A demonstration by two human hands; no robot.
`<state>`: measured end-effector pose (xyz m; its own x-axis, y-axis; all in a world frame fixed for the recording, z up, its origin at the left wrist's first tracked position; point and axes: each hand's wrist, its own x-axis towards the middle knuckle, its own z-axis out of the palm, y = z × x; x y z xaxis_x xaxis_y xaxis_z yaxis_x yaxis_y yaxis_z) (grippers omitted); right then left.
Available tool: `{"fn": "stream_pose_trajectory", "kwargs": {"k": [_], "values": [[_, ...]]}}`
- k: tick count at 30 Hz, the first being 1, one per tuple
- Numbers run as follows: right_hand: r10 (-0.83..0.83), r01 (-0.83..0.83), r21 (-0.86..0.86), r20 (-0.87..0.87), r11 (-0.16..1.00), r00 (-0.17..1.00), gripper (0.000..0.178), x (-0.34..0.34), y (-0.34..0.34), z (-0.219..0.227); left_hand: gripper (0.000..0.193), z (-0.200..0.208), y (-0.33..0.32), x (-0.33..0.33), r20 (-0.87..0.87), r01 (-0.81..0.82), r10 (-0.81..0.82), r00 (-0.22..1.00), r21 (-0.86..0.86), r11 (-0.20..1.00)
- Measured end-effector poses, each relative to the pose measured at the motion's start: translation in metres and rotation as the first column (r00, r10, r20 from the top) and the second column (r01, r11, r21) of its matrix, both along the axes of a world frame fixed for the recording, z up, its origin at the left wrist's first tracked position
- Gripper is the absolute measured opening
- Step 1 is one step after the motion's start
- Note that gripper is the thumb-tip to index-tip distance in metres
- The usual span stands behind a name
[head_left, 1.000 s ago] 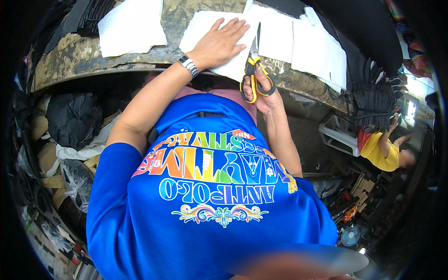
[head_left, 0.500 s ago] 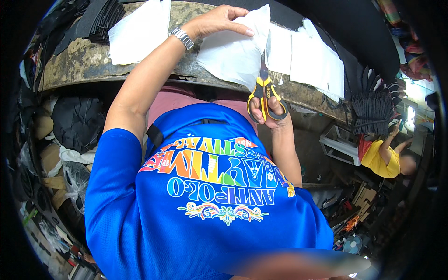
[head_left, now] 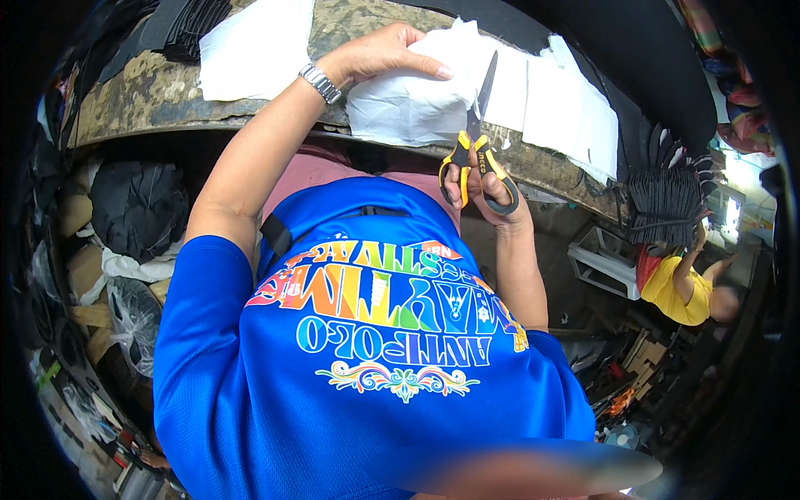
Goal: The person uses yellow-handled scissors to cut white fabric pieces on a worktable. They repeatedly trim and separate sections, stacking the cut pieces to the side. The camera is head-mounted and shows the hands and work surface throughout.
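My left hand (head_left: 392, 55) grips a piece of white fabric (head_left: 408, 104), thumb on top and the other fingers partly hidden behind it. The fabric's near edge hangs at the worktable's front edge. In my right hand (head_left: 498, 200) is a pair of scissors (head_left: 477, 142) with yellow and black handles, my fingers through the loops. The scissors' blades are spread, pointing away from me. One blade lies along the right edge of the held fabric; the other is hidden behind or within the fabric.
More white fabric lies on the worn worktable (head_left: 125, 108): one sheet (head_left: 254, 50) at the left, another stack (head_left: 571, 108) at the right. Dark bundled pieces (head_left: 667, 200) sit at the right end. A white plastic stool (head_left: 604, 260) and a person in yellow (head_left: 679, 287) are farther right.
The scissors have gone from nearly closed to spread, their handles parting. The held fabric has shifted and its near corner has drawn up and folded. My left hand has moved slightly.
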<state>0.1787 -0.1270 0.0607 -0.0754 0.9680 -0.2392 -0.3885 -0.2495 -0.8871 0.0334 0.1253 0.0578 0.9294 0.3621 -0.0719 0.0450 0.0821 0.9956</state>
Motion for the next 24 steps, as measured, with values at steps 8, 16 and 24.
{"fn": "stream_pose_trajectory", "kwargs": {"k": [8, 16, 24], "values": [[0.033, -0.034, -0.065, -0.022, 0.997, 0.999, 0.062, 0.002, -0.009, 0.0, 0.035, 0.002, -0.004, -0.005, 0.0, -0.039, 0.039, 0.999, 0.072, 0.997], [0.093, -0.095, -0.013, -0.091, 0.995, 0.991, 0.07, 0.001, -0.004, 0.005, 0.035, 0.015, -0.015, -0.008, -0.029, 0.034, -0.029, 0.999, 0.195, 0.98], [0.071, -0.07, 0.029, -0.045, 0.997, 0.996, 0.078, -0.005, -0.001, -0.004, 0.032, 0.016, -0.02, -0.012, -0.035, 0.026, -0.02, 0.999, 0.199, 0.98]]}}
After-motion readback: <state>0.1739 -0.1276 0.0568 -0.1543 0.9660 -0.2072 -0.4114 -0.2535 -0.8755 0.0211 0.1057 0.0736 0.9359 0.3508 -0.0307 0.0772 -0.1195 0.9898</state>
